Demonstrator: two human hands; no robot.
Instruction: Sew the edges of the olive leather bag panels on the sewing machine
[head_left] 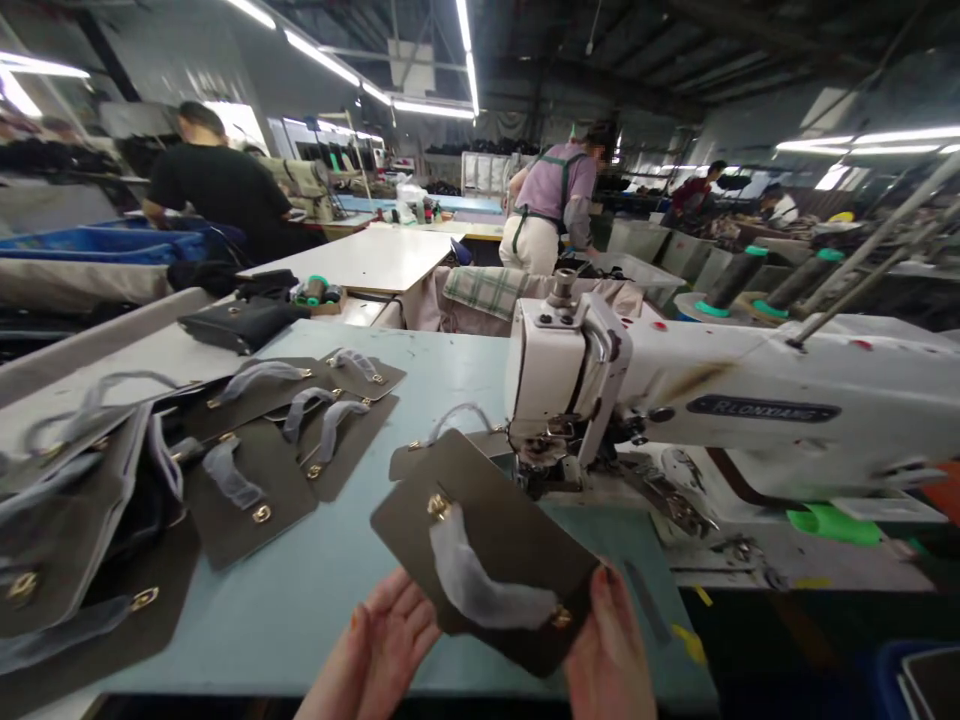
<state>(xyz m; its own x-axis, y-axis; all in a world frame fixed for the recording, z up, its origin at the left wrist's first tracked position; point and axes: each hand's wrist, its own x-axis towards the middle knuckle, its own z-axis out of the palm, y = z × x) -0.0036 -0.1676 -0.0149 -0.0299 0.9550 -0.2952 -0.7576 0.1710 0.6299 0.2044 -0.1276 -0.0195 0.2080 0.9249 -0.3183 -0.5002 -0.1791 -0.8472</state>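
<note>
Brown panel (495,540) is clamped at its near edge by my left hand (382,640) and right hand (607,650), not yet at the machine (570,370), with a pile (247,470) of others lying left.

1 view, from a camera worn on the person's head. It faces forward and down across the table (315,600). The left hand (386,635) and right hand (611,650) are very near at the bottom edge, with the panel (517,520) just above them. The sewing machine (675,430) stands near, right of centre. The hall with other workers lies far behind.
</note>
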